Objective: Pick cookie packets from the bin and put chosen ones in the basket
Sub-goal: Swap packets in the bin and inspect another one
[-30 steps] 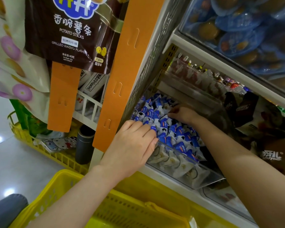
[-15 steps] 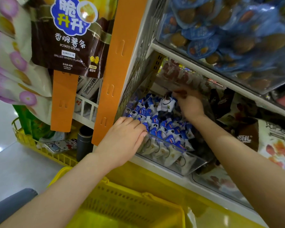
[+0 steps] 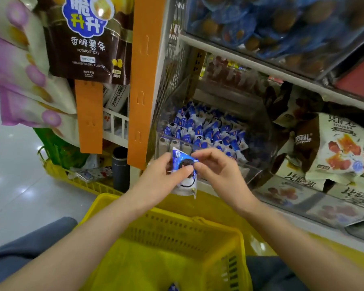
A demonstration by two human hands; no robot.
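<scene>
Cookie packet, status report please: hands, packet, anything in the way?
Left hand and right hand both pinch the packet. Packet out of the bin, held near the basket far rim. Nothing between packet and basket.

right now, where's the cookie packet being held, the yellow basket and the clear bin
cookie packet (image 3: 186, 183): head view, white lower half
yellow basket (image 3: 177, 234): head view, slotted far wall
clear bin (image 3: 248, 171): head view, bare front wall near its right corner

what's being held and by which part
A blue and white cookie packet: the left hand grips its left side, thumb across the front; the right hand pinches its upper right edge.
</scene>
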